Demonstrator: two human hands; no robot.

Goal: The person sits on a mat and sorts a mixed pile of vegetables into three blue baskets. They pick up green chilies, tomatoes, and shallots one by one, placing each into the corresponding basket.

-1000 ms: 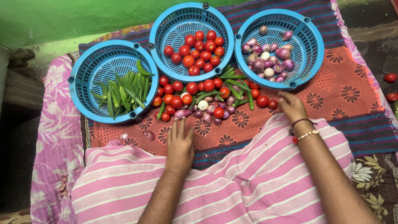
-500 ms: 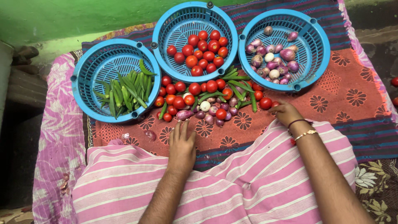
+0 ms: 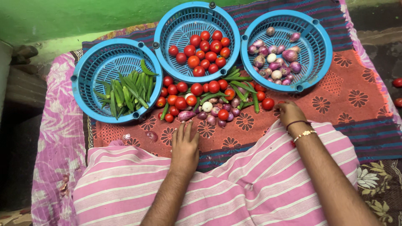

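Observation:
A mixed pile (image 3: 211,102) of red tomatoes, green okra pods and small purple onions lies on a patterned red mat (image 3: 347,94). Behind it stand three blue plastic baskets: the left basket (image 3: 78,98) holds okra, the middle basket (image 3: 164,23) holds tomatoes, and the right basket (image 3: 324,39) holds small onions. My left hand (image 3: 184,144) rests flat on the mat just below the pile, fingers apart, holding nothing. My right hand (image 3: 290,113) is at the pile's right end, fingers curled over a small red tomato (image 3: 279,102) that barely shows.
A pink striped cloth (image 3: 234,184) covers my lap at the front. One loose onion (image 3: 151,136) lies left of my left hand. Two stray tomatoes (image 3: 397,82) sit on the dark floor at the right. A green wall (image 3: 63,16) runs behind the baskets.
My right hand has drawn back from its reach towards the onion basket and curled over the small tomato at the pile's right end. My left hand has stayed put.

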